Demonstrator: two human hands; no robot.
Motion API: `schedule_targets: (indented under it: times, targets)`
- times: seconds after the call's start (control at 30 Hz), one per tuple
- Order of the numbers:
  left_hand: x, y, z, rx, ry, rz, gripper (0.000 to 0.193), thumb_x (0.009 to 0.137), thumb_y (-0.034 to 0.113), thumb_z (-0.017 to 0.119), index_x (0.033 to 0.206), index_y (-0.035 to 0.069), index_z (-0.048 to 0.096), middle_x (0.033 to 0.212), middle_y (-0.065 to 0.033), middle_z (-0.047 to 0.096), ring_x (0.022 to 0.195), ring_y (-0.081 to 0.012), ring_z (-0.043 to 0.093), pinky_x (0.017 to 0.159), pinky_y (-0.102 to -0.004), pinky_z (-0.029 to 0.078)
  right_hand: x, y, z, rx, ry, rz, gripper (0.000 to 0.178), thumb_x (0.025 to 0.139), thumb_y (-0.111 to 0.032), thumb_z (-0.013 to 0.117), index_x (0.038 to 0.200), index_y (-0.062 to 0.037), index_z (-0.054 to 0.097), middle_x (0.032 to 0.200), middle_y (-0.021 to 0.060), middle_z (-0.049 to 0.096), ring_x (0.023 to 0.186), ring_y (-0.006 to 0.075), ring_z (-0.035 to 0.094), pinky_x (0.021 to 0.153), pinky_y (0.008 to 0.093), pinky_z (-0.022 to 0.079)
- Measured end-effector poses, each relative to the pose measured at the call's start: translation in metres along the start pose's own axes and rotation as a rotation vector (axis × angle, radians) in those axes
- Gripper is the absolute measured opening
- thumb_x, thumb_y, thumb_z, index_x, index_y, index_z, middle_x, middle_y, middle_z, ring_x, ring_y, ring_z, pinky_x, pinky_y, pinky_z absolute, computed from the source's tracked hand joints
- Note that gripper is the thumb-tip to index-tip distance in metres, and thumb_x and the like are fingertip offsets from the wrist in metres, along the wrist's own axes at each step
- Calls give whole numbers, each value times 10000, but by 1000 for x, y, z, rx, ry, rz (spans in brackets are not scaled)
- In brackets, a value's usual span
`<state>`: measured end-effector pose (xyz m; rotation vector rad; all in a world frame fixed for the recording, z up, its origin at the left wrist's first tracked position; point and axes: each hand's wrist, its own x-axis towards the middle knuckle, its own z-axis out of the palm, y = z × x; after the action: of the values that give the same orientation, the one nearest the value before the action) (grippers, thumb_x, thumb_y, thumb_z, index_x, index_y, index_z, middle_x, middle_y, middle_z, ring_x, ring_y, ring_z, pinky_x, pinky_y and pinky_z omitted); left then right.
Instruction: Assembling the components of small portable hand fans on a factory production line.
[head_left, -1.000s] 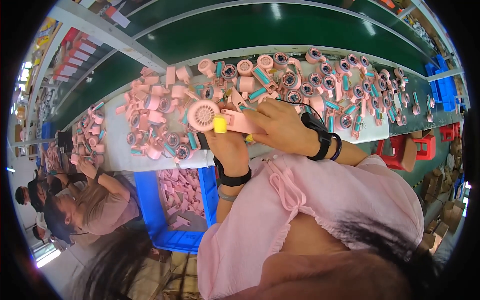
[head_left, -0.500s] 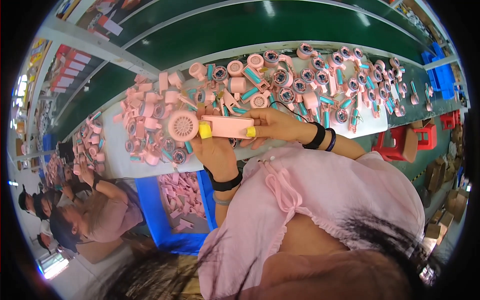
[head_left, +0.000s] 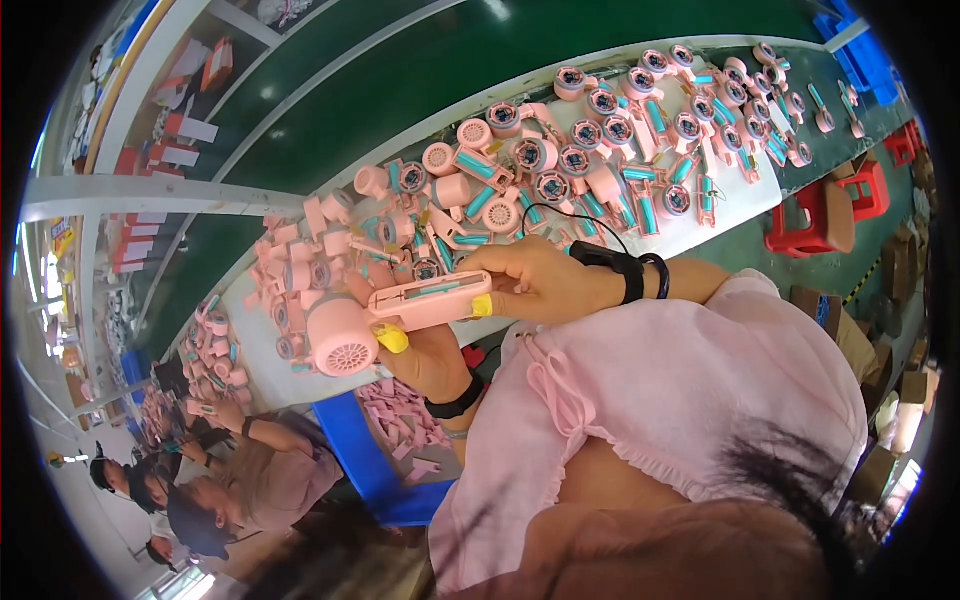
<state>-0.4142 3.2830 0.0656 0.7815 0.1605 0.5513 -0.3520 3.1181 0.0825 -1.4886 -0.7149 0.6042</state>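
Observation:
Between both hands, in front of my chest, is a pink handheld fan (head_left: pixel 345 340) with a round slotted grille on its head. Its handle is tilted so that the long opening shows a teal cylinder inside. My left hand (head_left: pixel 428 358) grips it where the head meets the handle, the yellow-wrapped thumb on the near side. The free end of the handle lies in my right hand (head_left: pixel 535 285), its thumb also wrapped in yellow and pressed against the edge. Around and beyond them, many similar pink fan parts (head_left: pixel 551 187) cover the white work surface (head_left: pixel 741 199), several showing teal cylinders.
A blue bin (head_left: pixel 350 440) of small pink pieces stands below the table edge, left of me. Co-workers (head_left: pixel 270 470) sit further left. Red stools (head_left: pixel 808 222) and cardboard boxes (head_left: pixel 875 345) are at right. A grey frame post (head_left: pixel 150 197) crosses the upper left.
The fan has been turned in my hands: its smooth handle side faced up before, and now the handle's opening with the teal cylinder shows. My view has swung too, tilting the table.

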Motion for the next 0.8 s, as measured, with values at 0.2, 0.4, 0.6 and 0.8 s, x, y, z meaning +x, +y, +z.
schedule_targets:
  times: [0.2, 0.4, 0.6, 0.8]
  targets:
    - [6, -4, 3, 38, -41, 48, 595, 923, 266, 582, 1419, 41, 344, 1367, -140, 464, 1177, -264, 499, 1014, -428, 413, 3, 10, 1, 182, 5, 7, 333, 894, -137, 638, 1180, 9, 548, 950, 76, 651, 815, 101, 644, 701, 247, 527]
    - [5, -9, 5, 62, -94, 72, 545, 902, 190, 627, 1359, -5, 404, 1350, -121, 483, 1241, -303, 480, 1053, -451, 399, 10, 5, -18, 155, -198, 79, 314, 919, -209, 601, 1152, -5, 550, 828, 82, 669, 747, 123, 679, 663, 264, 535]
    - [9, -15, 2, 4, -134, 14, 554, 893, 176, 645, 1362, 8, 404, 1384, -135, 458, 1258, -321, 460, 1078, -476, 364, 12, 6, -24, -101, -119, -46, 314, 863, -159, 635, 1138, -25, 563, 794, 97, 666, 730, 188, 690, 656, 307, 535]
    - [15, -19, 10, 59, -145, 77, 571, 883, 192, 662, 1364, 20, 408, 1385, -132, 465, 1262, -313, 456, 1074, -475, 363, 22, 0, -25, -327, 164, -309, 365, 821, -162, 672, 1161, -87, 564, 1137, 158, 559, 985, 326, 597, 803, 391, 500]
